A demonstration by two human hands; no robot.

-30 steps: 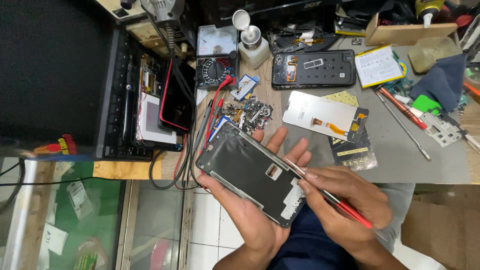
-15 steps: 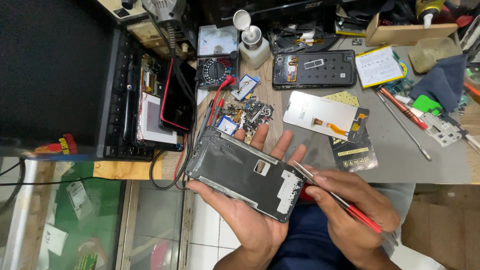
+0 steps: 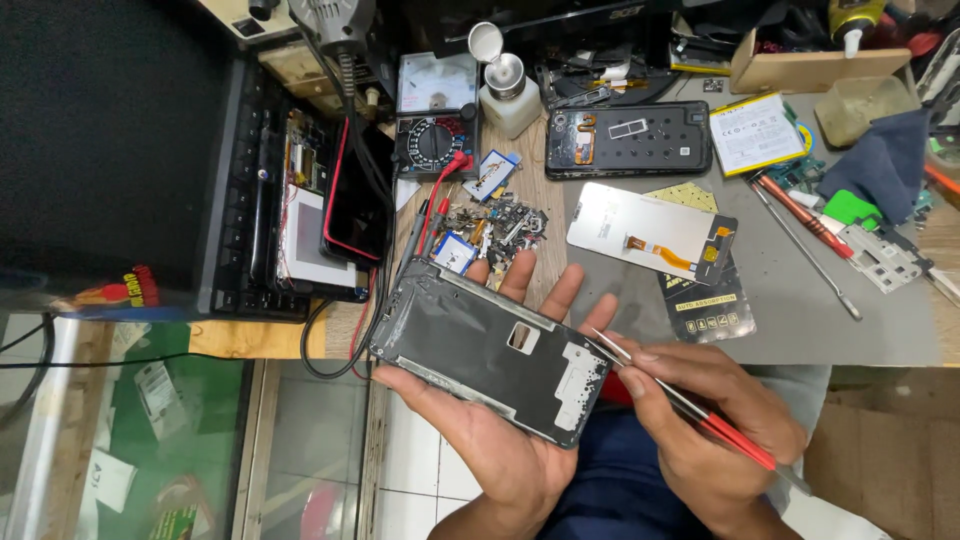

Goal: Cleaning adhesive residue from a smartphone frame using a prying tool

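A black phone frame (image 3: 490, 350) lies flat across my left hand (image 3: 500, 440), inner side up, with a small rectangular cut-out near its middle. My fingers stick out past its far edge. My right hand (image 3: 710, 420) pinches red-handled tweezers (image 3: 690, 405) like a pen. Their thin metal tips touch the frame's right end. Both hands hover in front of the bench edge, above my lap.
On the grey mat lie a phone display panel (image 3: 650, 232) with an orange flex cable, a black phone back cover (image 3: 628, 140), a battery (image 3: 755, 130), screwdrivers (image 3: 805, 225) and a pile of small parts (image 3: 495, 225). A multimeter (image 3: 437, 115) stands behind.
My left hand has swung the frame from a steep slant to nearly level, its left end moving outward. The tweezers have stayed against its right end.
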